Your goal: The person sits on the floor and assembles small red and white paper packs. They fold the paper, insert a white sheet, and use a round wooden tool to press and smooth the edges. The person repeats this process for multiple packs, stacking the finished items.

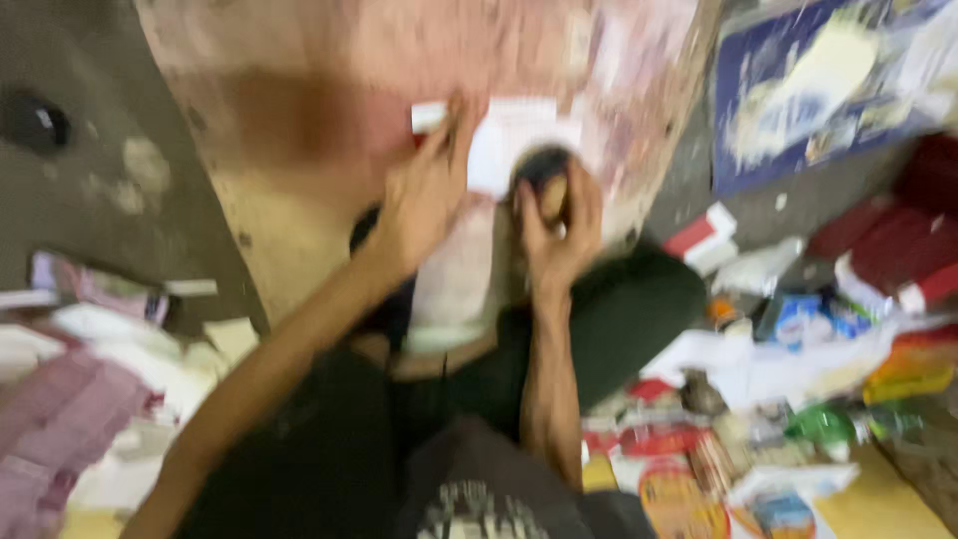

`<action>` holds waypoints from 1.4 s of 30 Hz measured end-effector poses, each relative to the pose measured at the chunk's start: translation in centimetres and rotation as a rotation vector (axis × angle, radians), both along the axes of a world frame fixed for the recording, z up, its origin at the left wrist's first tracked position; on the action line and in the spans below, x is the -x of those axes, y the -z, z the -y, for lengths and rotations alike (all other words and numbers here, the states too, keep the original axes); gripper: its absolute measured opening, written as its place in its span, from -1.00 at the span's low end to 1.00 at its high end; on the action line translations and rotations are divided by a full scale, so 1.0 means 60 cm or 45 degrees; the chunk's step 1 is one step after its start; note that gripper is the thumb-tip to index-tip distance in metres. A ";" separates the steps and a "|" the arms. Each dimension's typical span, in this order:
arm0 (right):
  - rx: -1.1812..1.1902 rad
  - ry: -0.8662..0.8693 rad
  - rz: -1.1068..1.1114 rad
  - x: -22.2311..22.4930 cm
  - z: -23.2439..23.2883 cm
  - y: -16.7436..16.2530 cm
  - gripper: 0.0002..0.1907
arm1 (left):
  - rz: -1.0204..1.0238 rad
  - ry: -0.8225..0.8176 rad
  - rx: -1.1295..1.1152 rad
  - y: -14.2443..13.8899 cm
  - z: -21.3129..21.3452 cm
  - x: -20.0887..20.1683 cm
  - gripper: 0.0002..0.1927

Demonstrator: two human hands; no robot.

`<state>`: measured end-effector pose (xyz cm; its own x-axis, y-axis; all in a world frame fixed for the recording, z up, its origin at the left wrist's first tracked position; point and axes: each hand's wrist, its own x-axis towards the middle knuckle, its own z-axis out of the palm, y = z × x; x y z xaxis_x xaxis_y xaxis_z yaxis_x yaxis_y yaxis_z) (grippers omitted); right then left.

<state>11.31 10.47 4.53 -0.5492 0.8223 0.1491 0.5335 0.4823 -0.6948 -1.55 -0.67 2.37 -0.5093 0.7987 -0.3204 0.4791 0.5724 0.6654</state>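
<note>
The picture is heavily blurred. My left hand (424, 190) reaches forward over a pale pink and cream sheet (329, 120) on the floor, its fingertips on a small white piece (431, 116) at the edge of a white paper (514, 135). My right hand (559, 225) is curled around a small dark round object (544, 170) just right of that paper. Both forearms stretch out over my crossed legs in dark trousers (619, 309).
Pink and white papers (70, 399) lie piled at the left. At the right sits a clutter of red boxes (898, 250), white sheets, colourful packets (689, 479) and a green item (823, 424). A blue printed board (818, 80) lies at the upper right on grey floor.
</note>
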 end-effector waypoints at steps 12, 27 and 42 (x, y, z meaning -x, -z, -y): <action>0.345 0.421 -0.449 -0.117 -0.158 0.054 -0.63 | -0.184 0.176 0.039 0.005 0.012 0.012 -0.22; -0.197 -0.557 1.002 -0.030 -0.070 0.032 -0.18 | -0.329 0.371 -0.222 0.017 -0.062 0.056 -0.51; -0.447 -0.395 1.123 -0.090 -0.012 0.007 -0.03 | -0.247 0.527 0.153 -0.002 -0.138 0.055 -0.44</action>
<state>16.71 11.20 4.13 -0.7633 0.6115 -0.2084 0.6059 0.7896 0.0976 -4.87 7.60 2.51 -0.2155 0.9104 -0.3533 0.7924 0.3744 0.4815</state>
